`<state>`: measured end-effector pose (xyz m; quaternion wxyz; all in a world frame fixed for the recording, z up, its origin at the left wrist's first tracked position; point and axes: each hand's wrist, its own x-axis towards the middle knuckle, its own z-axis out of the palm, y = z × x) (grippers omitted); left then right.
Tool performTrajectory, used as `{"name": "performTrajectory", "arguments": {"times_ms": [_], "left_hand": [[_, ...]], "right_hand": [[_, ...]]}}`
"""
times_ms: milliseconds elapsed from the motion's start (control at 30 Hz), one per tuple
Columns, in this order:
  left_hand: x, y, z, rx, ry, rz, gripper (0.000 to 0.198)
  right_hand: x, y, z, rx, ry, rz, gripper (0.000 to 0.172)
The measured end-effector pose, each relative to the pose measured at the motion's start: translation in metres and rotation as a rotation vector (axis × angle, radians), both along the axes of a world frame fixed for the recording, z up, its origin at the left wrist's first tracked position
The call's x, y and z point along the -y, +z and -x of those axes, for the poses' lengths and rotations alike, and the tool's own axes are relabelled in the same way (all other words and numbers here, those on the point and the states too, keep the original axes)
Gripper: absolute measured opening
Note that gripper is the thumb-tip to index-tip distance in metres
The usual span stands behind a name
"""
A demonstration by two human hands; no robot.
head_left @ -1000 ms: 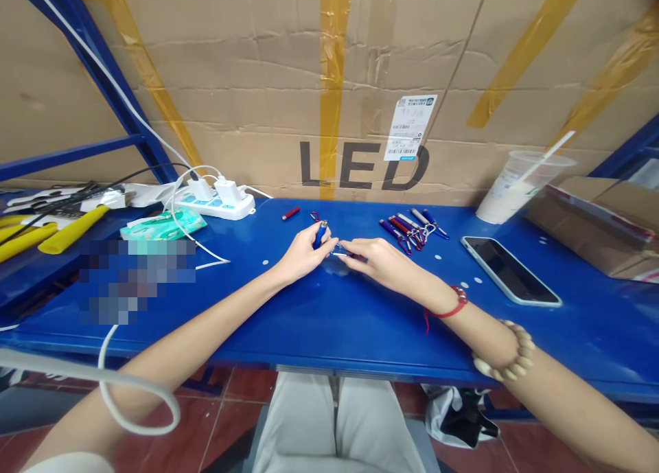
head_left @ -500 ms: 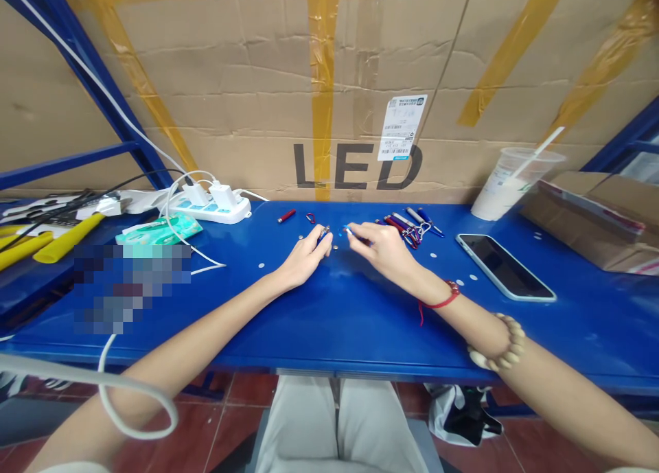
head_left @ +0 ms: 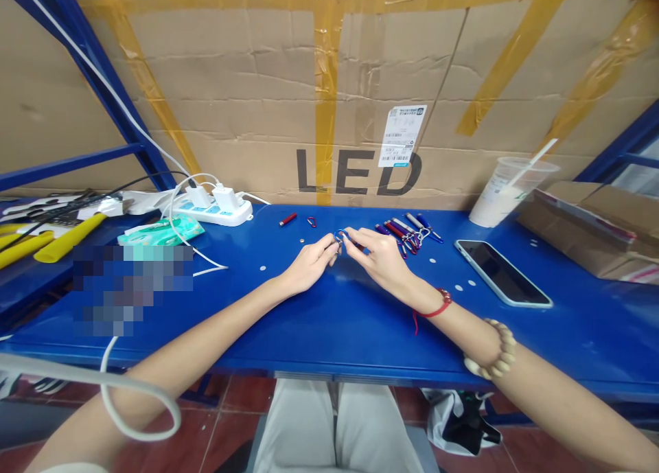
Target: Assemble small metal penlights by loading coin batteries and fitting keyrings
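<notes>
My left hand (head_left: pixel 307 266) is closed in a pinch around a small flashlight, which the fingers now mostly cover. Close against its fingertips, my right hand (head_left: pixel 384 259) grips a blue carabiner (head_left: pixel 340 233), whose curved end shows between the two hands. Whether the clip is hooked to the flashlight I cannot tell. To the right of my right hand lies a bunch of mini flashlights (head_left: pixel 397 227) in red, blue and silver with carabiners attached. A loose red flashlight (head_left: pixel 288 220) and a red carabiner (head_left: pixel 311 222) lie beyond my left hand.
A phone (head_left: pixel 502 272), a drink cup with a straw (head_left: pixel 507 195) and an open carton (head_left: pixel 576 229) stand right. Small pale discs (head_left: pixel 458 287) dot the blue table (head_left: pixel 319 329). Left are a power strip (head_left: pixel 221 215), a tissue pack (head_left: pixel 159 231), cables and yellow handles (head_left: pixel 69 239).
My hands have come together, bringing the blue carabiner up to the flashlight in my left hand. The view has shifted slightly.
</notes>
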<state>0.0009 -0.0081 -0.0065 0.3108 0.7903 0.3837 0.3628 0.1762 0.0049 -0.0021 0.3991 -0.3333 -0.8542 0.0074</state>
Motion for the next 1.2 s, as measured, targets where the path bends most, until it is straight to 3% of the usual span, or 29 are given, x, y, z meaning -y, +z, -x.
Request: {"name": "performTrajectory", "arguments": {"times_ms": [200, 300, 467, 567, 667, 767, 867, 933, 1033, 1200], "left_hand": [[-0.002, -0.001, 0.002, 0.062, 0.061, 0.006, 0.027], [-0.005, 0.003, 0.004, -0.027, 0.112, -0.048, 0.025], [-0.01, 0.004, 0.008, -0.133, 0.095, -0.148, 0.017], [-0.009, 0.0, 0.007, -0.132, 0.069, -0.1, 0.014], [-0.008, -0.002, 0.005, -0.08, 0.081, -0.041, 0.023], [-0.009, -0.003, 0.006, -0.076, 0.191, -0.084, 0.033], [-0.014, -0.001, 0.012, -0.1, 0.347, -0.18, 0.028], [-0.018, 0.0, 0.016, -0.118, 0.438, -0.237, 0.023], [-0.023, 0.001, 0.023, -0.176, 0.547, -0.275, 0.019], [-0.03, 0.005, 0.037, -0.345, 0.676, -0.282, 0.02]], "right_hand": [[-0.002, 0.002, -0.002, -0.01, -0.001, 0.038, 0.034], [-0.005, 0.005, -0.006, 0.002, 0.063, 0.186, 0.035], [-0.005, 0.007, -0.009, -0.002, 0.176, 0.5, 0.072], [-0.002, 0.008, -0.005, 0.028, 0.258, 0.55, 0.055], [-0.005, 0.01, -0.008, 0.1, 0.264, 0.526, 0.038], [-0.018, 0.012, -0.022, 0.201, 0.103, 0.362, 0.031], [-0.035, 0.009, -0.042, 0.254, -0.194, 0.203, 0.027], [-0.045, 0.005, -0.052, 0.281, -0.334, 0.197, 0.024], [-0.053, -0.001, -0.059, 0.307, -0.43, 0.241, 0.022], [-0.048, 0.003, -0.056, 0.343, -0.607, 0.317, 0.023]]}}
